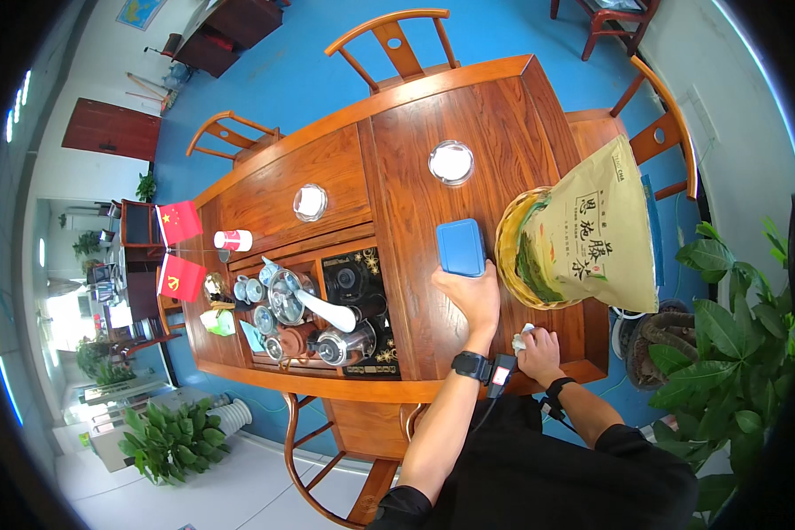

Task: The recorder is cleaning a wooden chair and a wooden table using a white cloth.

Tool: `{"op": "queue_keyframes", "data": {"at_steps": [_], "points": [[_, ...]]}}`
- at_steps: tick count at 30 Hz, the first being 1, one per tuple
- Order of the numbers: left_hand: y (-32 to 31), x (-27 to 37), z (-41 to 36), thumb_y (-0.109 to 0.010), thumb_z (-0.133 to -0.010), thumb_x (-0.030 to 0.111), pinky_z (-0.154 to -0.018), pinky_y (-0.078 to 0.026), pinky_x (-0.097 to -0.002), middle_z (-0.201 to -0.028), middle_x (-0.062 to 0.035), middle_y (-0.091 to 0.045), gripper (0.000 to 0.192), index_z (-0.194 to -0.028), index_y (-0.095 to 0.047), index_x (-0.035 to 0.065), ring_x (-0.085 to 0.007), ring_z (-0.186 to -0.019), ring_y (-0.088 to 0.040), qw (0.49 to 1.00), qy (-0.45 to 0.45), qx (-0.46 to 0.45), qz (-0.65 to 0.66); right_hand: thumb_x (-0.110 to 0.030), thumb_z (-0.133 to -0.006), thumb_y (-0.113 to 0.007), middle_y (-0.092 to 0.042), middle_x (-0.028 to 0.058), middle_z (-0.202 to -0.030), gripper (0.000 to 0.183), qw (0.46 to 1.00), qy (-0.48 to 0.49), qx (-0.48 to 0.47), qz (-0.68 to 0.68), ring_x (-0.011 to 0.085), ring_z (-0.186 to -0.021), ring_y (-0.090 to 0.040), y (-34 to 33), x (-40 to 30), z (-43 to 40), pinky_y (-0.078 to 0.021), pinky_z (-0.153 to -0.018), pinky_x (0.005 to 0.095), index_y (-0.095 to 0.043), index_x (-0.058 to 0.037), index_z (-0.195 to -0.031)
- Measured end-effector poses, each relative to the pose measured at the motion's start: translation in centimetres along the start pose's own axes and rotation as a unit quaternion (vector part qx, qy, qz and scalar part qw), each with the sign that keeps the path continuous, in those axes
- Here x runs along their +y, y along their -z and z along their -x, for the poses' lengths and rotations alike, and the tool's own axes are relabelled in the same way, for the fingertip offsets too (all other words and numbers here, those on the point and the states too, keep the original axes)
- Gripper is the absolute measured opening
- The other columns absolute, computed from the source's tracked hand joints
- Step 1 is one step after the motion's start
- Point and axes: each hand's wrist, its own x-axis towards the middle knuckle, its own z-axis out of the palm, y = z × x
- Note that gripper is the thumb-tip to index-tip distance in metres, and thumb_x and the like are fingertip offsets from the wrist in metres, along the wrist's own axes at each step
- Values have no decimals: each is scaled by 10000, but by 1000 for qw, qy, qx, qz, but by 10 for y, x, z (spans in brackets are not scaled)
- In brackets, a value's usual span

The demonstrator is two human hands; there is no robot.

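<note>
A blue rectangular box with rounded corners is on or just above the wooden table, its near end gripped by my left hand. To the right, close to the table's near edge, my right hand has its fingers closed on a crumpled white tissue. Beyond my right hand stands a woven basket with a large pale-gold tea bag in it; the bag bears printed writing. The underside of the blue box and what lies beneath my right palm are hidden.
Glass ashtrays with white contents stand farther back. At the left, a tea tray holds a glass kettle, a brown teapot and several cups. A paper cup and small red flags are beyond. Wooden chairs surround the table.
</note>
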Motion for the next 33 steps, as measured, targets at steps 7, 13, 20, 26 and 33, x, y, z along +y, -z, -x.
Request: {"op": "queue_keyframes", "data": {"at_steps": [7,13,20,26,33], "points": [[-8,7,5,-735,-670,58,-944,-325,-488,-1058,-262,-376,593,-1085,-342,-100,-407,-1045,-414,1000,-1,-17,1,-192,-655,-604,-538,102,-906,289,1000,1,2,-1,267,-818,-517,2,-1,-1,-385,-684,395,-606,-78,-921],[-11,8,8,-721,-678,47,-942,-328,-492,-1061,-263,-360,562,-1068,-342,-98,-412,-1046,-399,1000,-19,-12,-15,-186,-649,-609,-537,98,-898,289,1000,6,16,-1,266,-810,-518,4,-3,-3,-384,-686,396,-604,-82,-919],[5,3,7,-761,-686,115,-1001,-317,-487,-1193,-305,-329,811,-1269,-241,-103,-439,-1152,-356,997,7,-74,-5,-179,-648,-611,-540,98,-901,288,1000,7,11,9,269,-806,-520,2,-2,-2,-384,-685,398,-604,-81,-918],[76,-73,9,-807,-698,218,-1022,-352,-418,-1288,-242,-339,927,-1347,-212,-73,-338,-1178,-413,980,5,-196,-38,-167,-668,-600,-542,113,-903,288,1000,7,-1,2,281,-806,-523,4,-4,-3,-383,-691,404,-601,-70,-939],[200,-277,59,-727,-769,171,-793,-507,-385,-1101,-178,-475,737,-1310,-256,4,-245,-1002,-519,887,456,-15,72,-94,-736,-549,-504,162,-983,293,999,-4,2,-49,348,-815,-504,-27,-28,-67,-392,-727,445,-543,-68,-1027]]}}
